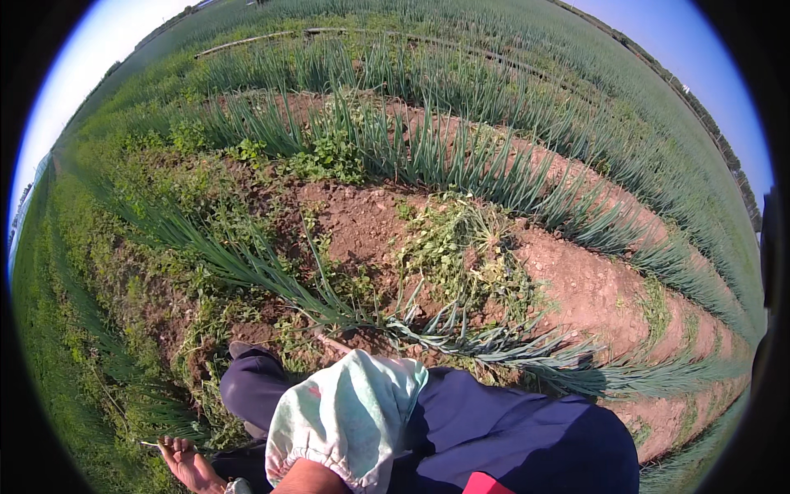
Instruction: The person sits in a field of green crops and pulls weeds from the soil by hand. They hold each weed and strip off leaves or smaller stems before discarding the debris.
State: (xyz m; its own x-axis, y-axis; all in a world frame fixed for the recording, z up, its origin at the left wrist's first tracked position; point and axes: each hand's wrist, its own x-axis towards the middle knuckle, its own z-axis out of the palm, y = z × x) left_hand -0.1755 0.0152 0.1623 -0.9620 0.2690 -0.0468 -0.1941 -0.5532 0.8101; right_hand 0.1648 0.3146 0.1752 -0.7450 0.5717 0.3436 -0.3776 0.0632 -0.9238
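My left hand (182, 460) is at the lower left, palm turned up and fingers curled. A thin white stick (149, 443) sticks out from between its thumb and fingers. My right arm, in a pale green patterned sleeve cover (342, 420), lies across my dark blue trousers (512, 426). The right hand itself is hidden beyond the sleeve. Past the sleeve's far edge shows a pale, pinkish rod-like piece (333, 343); whether it is a tool handle I cannot tell. Before my knees runs a row of green onions (296, 293), some leaning flat to the right (506, 349).
A heap of uprooted, wilting weeds (469, 253) lies on the reddish soil (364, 222). More upright onion rows (444, 160) stand beyond. Leafy weeds (330, 157) grow among them. A long dark pipe or hose (426, 40) crosses the field. My shoe (239, 349) shows at left.
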